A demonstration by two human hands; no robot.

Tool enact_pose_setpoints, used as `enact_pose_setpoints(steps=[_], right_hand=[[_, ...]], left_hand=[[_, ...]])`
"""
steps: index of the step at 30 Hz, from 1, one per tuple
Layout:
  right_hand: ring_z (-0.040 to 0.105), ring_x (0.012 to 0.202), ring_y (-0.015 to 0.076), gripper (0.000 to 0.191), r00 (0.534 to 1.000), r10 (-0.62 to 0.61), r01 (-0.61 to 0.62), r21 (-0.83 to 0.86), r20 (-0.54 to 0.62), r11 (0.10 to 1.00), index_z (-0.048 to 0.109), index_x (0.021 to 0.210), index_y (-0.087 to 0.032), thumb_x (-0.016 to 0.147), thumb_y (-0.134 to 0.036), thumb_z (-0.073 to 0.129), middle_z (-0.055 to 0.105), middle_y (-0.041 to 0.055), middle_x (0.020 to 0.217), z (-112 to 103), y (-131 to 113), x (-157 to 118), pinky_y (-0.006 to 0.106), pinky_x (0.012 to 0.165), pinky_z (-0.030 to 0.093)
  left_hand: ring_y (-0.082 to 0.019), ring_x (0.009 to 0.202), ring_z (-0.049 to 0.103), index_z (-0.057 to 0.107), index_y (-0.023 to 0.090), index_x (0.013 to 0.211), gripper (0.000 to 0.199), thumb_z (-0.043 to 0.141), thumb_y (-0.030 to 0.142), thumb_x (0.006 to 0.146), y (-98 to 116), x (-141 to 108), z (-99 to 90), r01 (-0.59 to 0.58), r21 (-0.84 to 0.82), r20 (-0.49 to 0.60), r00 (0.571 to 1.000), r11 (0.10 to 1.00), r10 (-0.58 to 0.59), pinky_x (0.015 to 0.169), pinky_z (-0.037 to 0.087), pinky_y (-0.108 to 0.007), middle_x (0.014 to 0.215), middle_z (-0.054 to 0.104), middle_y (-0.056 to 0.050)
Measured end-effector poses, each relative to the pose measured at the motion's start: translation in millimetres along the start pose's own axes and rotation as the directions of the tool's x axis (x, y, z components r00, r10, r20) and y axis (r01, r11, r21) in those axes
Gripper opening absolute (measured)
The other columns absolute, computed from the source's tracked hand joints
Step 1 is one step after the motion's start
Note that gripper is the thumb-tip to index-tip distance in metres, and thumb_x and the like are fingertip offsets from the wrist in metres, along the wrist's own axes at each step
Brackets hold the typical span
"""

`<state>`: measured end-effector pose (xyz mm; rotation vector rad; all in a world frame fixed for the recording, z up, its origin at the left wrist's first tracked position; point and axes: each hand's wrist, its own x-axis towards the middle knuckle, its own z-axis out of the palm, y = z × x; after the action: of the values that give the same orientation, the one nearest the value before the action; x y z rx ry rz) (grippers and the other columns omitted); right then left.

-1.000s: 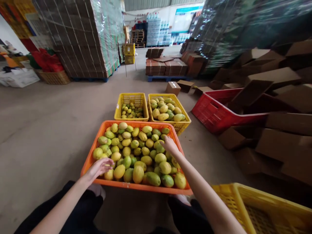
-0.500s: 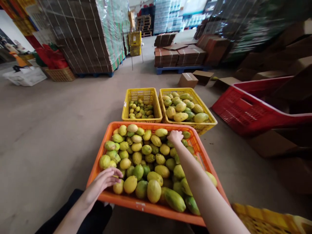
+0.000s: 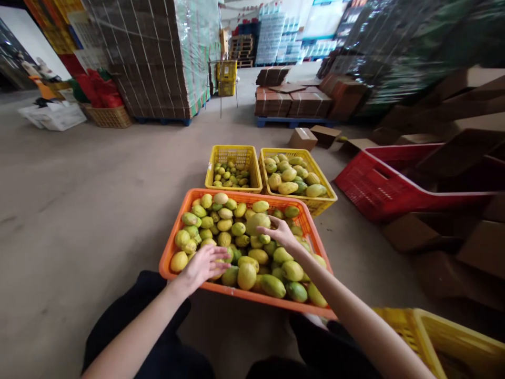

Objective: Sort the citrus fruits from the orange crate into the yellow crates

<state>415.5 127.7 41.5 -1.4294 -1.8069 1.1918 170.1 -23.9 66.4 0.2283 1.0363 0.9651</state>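
Note:
An orange crate [image 3: 173,247] full of yellow-green fruits sits in front of me. My right hand [image 3: 279,231] grips a large pale yellow-green fruit [image 3: 258,223] above the middle of the pile. To the left, my left hand [image 3: 209,264] hovers over the crate's near left part, fingers spread and nothing in it. Behind the orange crate stand two yellow crates: the left one [image 3: 257,173] has smaller fruits low inside, while the right one [image 3: 330,198] is heaped with larger fruits.
A red crate [image 3: 366,184] stands at the right among cardboard boxes [image 3: 418,231]. Another yellow crate [image 3: 424,337] is at the lower right. Wrapped pallets, flat cardboard stacks [image 3: 272,102] and a wicker basket [image 3: 110,117] stand farther back.
My right hand has come back from the crate's far right side with a large fruit in its grip. My left hand has moved right and inward over the fruits.

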Motion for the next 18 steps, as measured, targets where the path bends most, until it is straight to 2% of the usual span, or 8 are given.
enact_pose_setpoints(steps=[2, 5, 7, 10, 12, 14, 17, 18], right_hand=[[0.071, 0.107, 0.0302, 0.059, 0.970, -0.241, 0.241, 0.015, 0.024, 0.970, 0.067, 0.125, -0.016, 0.074, -0.041, 0.079, 0.076, 0.0115, 0.117, 18.9, -23.4, -31.6, 0.043, 0.093, 0.059], [0.063, 0.123, 0.0338, 0.065, 0.755, -0.639, 0.656, -0.189, 0.149, 0.731, 0.061, 0.137, -0.017, 0.078, -0.037, 0.079, 0.067, 0.0154, 0.135, 49.3, -56.3, -74.6, 0.051, 0.106, 0.051], [0.061, 0.125, 0.0332, 0.059, 0.620, -0.737, 0.783, -0.283, 0.270, 0.554, 0.056, 0.143, -0.019, 0.087, -0.030, 0.071, 0.064, 0.0165, 0.141, 65.9, -70.4, -96.1, 0.051, 0.106, 0.051], [0.060, 0.128, 0.0312, 0.055, 0.546, -0.775, 0.829, -0.335, 0.317, 0.448, 0.050, 0.149, -0.019, 0.096, -0.027, 0.059, 0.063, 0.0170, 0.142, 74.3, -73.2, -112.9, 0.048, 0.105, 0.052], [0.058, 0.130, 0.0308, 0.052, 0.575, -0.770, 0.807, -0.351, 0.278, 0.475, 0.050, 0.147, -0.018, 0.097, -0.031, 0.057, 0.064, 0.0169, 0.139, 66.8, -62.7, -112.2, 0.049, 0.107, 0.051], [0.059, 0.127, 0.0312, 0.043, 0.690, -0.690, 0.707, -0.406, 0.217, 0.579, 0.058, 0.138, -0.019, 0.097, -0.032, 0.056, 0.067, 0.0160, 0.133, 53.3, -44.2, -101.2, 0.050, 0.107, 0.049], [0.059, 0.124, 0.0315, 0.028, 0.954, -0.280, 0.287, -0.587, 0.106, 0.757, 0.066, 0.120, -0.018, 0.097, -0.030, 0.055, 0.068, 0.0158, 0.125, 37.8, -9.2, -71.0, 0.046, 0.107, 0.048], [0.059, 0.125, 0.0318, 0.028, 0.993, -0.102, 0.117, -0.642, 0.060, 0.758, 0.065, 0.120, -0.017, 0.096, -0.029, 0.057, 0.067, 0.0161, 0.126, 36.9, 2.3, -60.1, 0.045, 0.107, 0.047]], left_hand=[[-0.026, 0.091, 0.073, 0.071, 0.010, 0.103, 0.041, 0.044, 0.041, 0.101, -8.9, -3.1, 11.0, 0.071, -0.152, 0.040, 0.997, 0.986, -0.065, 0.089, 0.052, -0.039, 0.105, 0.075, -0.014], [-0.027, 0.090, 0.072, 0.068, 0.013, 0.107, 0.037, 0.046, 0.041, 0.100, -18.6, -7.4, 22.9, 0.096, -0.374, 0.075, 0.995, 0.922, -0.073, 0.087, 0.053, -0.040, 0.095, 0.075, -0.011], [-0.025, 0.083, 0.071, 0.066, 0.016, 0.109, 0.032, 0.047, 0.039, 0.098, -20.0, -8.2, 25.7, 0.053, -0.479, 0.002, 0.998, 0.876, -0.059, 0.080, 0.054, -0.038, 0.089, 0.074, -0.008], [-0.022, 0.070, 0.067, 0.066, 0.017, 0.108, 0.034, 0.044, 0.041, 0.096, -10.3, -7.7, 23.9, -0.006, -0.560, -0.114, 0.991, 0.828, -0.070, 0.065, 0.053, -0.033, 0.083, 0.072, -0.007], [-0.020, 0.070, 0.068, 0.066, 0.016, 0.110, 0.038, 0.042, 0.042, 0.097, 3.5, -8.6, 20.7, -0.057, -0.617, -0.091, 0.996, 0.785, 0.001, 0.062, 0.054, -0.030, 0.086, 0.072, -0.007], [-0.020, 0.078, 0.071, 0.066, 0.018, 0.113, 0.037, 0.043, 0.040, 0.096, 19.3, -11.4, 16.5, -0.125, -0.656, -0.058, 0.992, 0.744, 0.115, 0.069, 0.057, -0.030, 0.092, 0.074, -0.007], [-0.020, 0.087, 0.072, 0.067, 0.021, 0.115, 0.034, 0.048, 0.034, 0.091, 37.6, -16.3, 8.9, -0.265, -0.606, -0.105, 0.961, 0.750, 0.255, 0.080, 0.058, -0.032, 0.094, 0.075, -0.006], [-0.020, 0.086, 0.072, 0.067, 0.021, 0.114, 0.034, 0.049, 0.033, 0.089, 41.1, -17.4, 6.5, -0.300, -0.577, -0.126, 0.952, 0.760, 0.281, 0.080, 0.058, -0.032, 0.093, 0.074, -0.005]])
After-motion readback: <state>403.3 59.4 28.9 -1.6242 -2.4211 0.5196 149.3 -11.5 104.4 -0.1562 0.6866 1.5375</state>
